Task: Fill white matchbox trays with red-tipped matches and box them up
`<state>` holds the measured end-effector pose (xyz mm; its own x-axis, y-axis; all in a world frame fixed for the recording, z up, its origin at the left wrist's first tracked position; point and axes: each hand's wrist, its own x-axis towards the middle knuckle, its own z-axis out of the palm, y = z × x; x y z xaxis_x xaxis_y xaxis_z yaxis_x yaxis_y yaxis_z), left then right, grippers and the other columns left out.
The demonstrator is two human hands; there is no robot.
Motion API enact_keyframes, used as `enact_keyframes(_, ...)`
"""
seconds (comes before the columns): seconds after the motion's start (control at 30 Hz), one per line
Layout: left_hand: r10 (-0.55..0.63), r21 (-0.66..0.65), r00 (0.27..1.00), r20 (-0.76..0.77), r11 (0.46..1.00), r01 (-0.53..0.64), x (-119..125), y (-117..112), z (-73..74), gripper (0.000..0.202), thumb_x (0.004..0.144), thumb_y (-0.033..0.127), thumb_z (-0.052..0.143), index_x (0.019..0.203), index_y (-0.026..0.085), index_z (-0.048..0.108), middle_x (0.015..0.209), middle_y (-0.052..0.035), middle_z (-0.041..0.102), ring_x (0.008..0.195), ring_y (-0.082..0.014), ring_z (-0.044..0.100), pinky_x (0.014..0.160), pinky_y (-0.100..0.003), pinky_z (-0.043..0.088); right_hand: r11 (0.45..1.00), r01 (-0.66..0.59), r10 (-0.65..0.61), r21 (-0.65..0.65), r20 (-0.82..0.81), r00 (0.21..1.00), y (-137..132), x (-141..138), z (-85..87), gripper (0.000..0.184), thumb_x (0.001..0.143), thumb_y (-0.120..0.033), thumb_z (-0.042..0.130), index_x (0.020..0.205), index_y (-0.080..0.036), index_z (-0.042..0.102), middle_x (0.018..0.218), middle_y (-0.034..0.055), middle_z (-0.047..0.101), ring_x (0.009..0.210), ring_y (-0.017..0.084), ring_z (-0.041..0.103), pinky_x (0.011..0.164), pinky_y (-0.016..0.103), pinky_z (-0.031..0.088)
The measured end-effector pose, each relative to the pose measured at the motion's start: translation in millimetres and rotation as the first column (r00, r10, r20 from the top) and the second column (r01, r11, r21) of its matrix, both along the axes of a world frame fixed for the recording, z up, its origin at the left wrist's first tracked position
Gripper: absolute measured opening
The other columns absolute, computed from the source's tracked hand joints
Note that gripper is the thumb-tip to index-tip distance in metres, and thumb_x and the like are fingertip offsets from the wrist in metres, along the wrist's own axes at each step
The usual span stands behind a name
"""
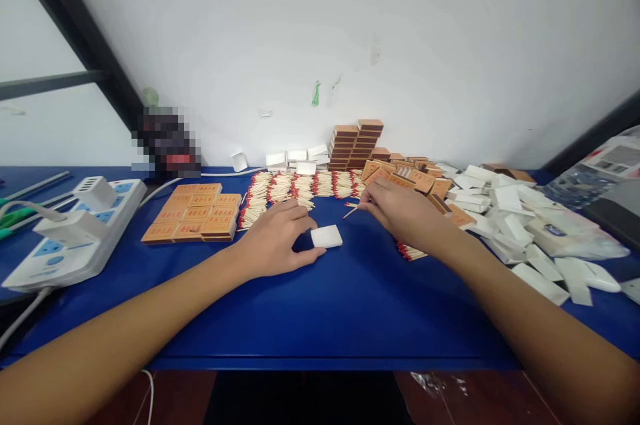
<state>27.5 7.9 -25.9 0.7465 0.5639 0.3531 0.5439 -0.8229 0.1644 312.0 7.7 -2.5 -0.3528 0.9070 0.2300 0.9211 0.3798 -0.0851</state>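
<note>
On the blue table, a small white matchbox tray (327, 236) lies in front of me. My left hand (280, 238) rests at its left end, thumb and fingertips closed about the near and far corners. Just right of the tray, my right hand (395, 208) pinches a few red-tipped matches (351, 210) between thumb and fingers, their heads pointing left. Behind both hands stretches a wide bed of loose matches (285, 188). Another bunch of matches (411, 251) shows partly from beneath my right wrist.
Orange matchboxes (195, 211) lie in rows at left; others form a stack (355, 145) by the wall and a heap (420, 178). White trays (505, 205) pile up at right beside a plastic packet (570, 231). A power strip (85, 238) with plugs sits at far left.
</note>
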Motion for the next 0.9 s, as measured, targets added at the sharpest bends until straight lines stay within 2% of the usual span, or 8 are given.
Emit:
enact_keyframes(0.17, 0.022, -0.02, 0.999, 0.027, 1.0, -0.021, 0.8, 0.9, -2.5, 0.032, 0.097, 0.048, 0.074, 0.108, 0.018, 0.076, 0.098, -0.0073, 0.071, 0.1, -0.0275, 0.065, 0.093, -0.044, 0.051, 0.974, -0.024, 0.031, 0.226, -0.024, 0.999, -4.2, -5.3, -0.1, 0.02, 0.11, -0.03, 0.047, 0.101, -0.02, 0.062, 0.107, 0.0124, 0.069, 0.085, 0.025, 0.065, 0.068, 0.035, 0.043)
enact_keyframes(0.23, 0.026, -0.014, 0.999, 0.036, 1.0, -0.025, 0.6, 1.5, -3.1, 0.032, 0.096, 0.049, 0.076, 0.106, 0.018, 0.076, 0.098, -0.0075, 0.072, 0.1, -0.0275, 0.065, 0.093, -0.044, 0.051, 0.965, -0.071, 0.087, 0.254, -0.054, 0.995, -6.1, -6.9, 0.0, 0.019, 0.111, -0.029, 0.047, 0.101, -0.02, 0.061, 0.105, 0.0116, 0.068, 0.086, 0.025, 0.065, 0.07, 0.035, 0.044)
enact_keyframes(0.37, 0.02, 0.009, 0.998, 0.067, 1.0, -0.021, 0.0, 2.6, -3.3, 0.03, 0.095, 0.046, 0.078, 0.105, 0.018, 0.075, 0.096, -0.0064, 0.072, 0.098, -0.0265, 0.065, 0.091, -0.042, 0.051, 0.951, -0.274, 0.288, 0.146, -0.087, 0.954, -12.1, -14.2, -3.9, 0.017, 0.111, -0.029, 0.05, 0.102, -0.02, 0.062, 0.103, 0.0088, 0.068, 0.085, 0.022, 0.066, 0.072, 0.033, 0.047)
enact_keyframes(0.43, 0.019, 0.022, 0.997, 0.068, 1.0, -0.02, 0.3, 2.6, -3.0, 0.029, 0.094, 0.045, 0.078, 0.104, 0.018, 0.075, 0.094, -0.0061, 0.072, 0.096, -0.0261, 0.064, 0.088, -0.042, 0.051, 0.942, -0.324, 0.331, 0.085, -0.077, 0.941, -15.9, -20.2, -7.5, 0.018, 0.112, -0.028, 0.049, 0.104, -0.02, 0.062, 0.103, 0.0084, 0.068, 0.084, 0.021, 0.067, 0.071, 0.032, 0.047)
enact_keyframes(0.6, 0.003, 0.059, 0.998, 0.061, 0.998, -0.007, 1.8, 1.0, -3.0, 0.028, 0.095, 0.044, 0.077, 0.103, 0.017, 0.075, 0.095, -0.0066, 0.072, 0.096, -0.0266, 0.063, 0.087, -0.042, 0.05, 0.941, -0.337, 0.337, 0.041, 0.001, 0.941, -22.2, -32.0, -14.4, 0.017, 0.111, -0.022, 0.049, 0.103, -0.018, 0.064, 0.103, 0.0079, 0.067, 0.082, 0.019, 0.067, 0.069, 0.032, 0.046)
enact_keyframes(0.73, -0.013, 0.088, 0.999, 0.051, 0.996, 0.008, 1.8, -0.5, -3.9, 0.029, 0.097, 0.045, 0.075, 0.103, 0.016, 0.075, 0.096, -0.0078, 0.072, 0.097, -0.0271, 0.063, 0.087, -0.043, 0.051, 0.939, -0.34, 0.337, 0.06, 0.05, 0.94, -25.0, -34.2, -16.6, 0.019, 0.111, -0.025, 0.051, 0.1, -0.019, 0.065, 0.1, 0.0074, 0.067, 0.078, 0.02, 0.065, 0.067, 0.032, 0.043)
enact_keyframes(0.8, -0.019, 0.095, 0.999, 0.051, 0.995, 0.014, 1.4, -1.1, -4.2, 0.029, 0.097, 0.045, 0.075, 0.104, 0.016, 0.075, 0.095, -0.0077, 0.072, 0.096, -0.0272, 0.063, 0.087, -0.043, 0.051, 0.936, -0.35, 0.35, 0.035, 0.005, 0.937, -25.6, -33.7, -17.1, 0.018, 0.11, -0.025, 0.052, 0.099, -0.019, 0.065, 0.1, 0.0068, 0.067, 0.078, 0.019, 0.064, 0.068, 0.032, 0.043)
enact_keyframes(0.9, -0.024, 0.084, 0.998, 0.064, 0.996, 0.018, 1.2, -1.6, -4.4, 0.029, 0.097, 0.044, 0.075, 0.105, 0.016, 0.076, 0.096, -0.0075, 0.072, 0.096, -0.0268, 0.064, 0.087, -0.042, 0.051, 0.92, -0.39, 0.381, -0.022, -0.165, 0.909, -20.9, -27.7, -14.4, 0.016, 0.11, -0.025, 0.054, 0.1, -0.02, 0.065, 0.102, 0.0055, 0.068, 0.08, 0.017, 0.064, 0.071, 0.03, 0.044)
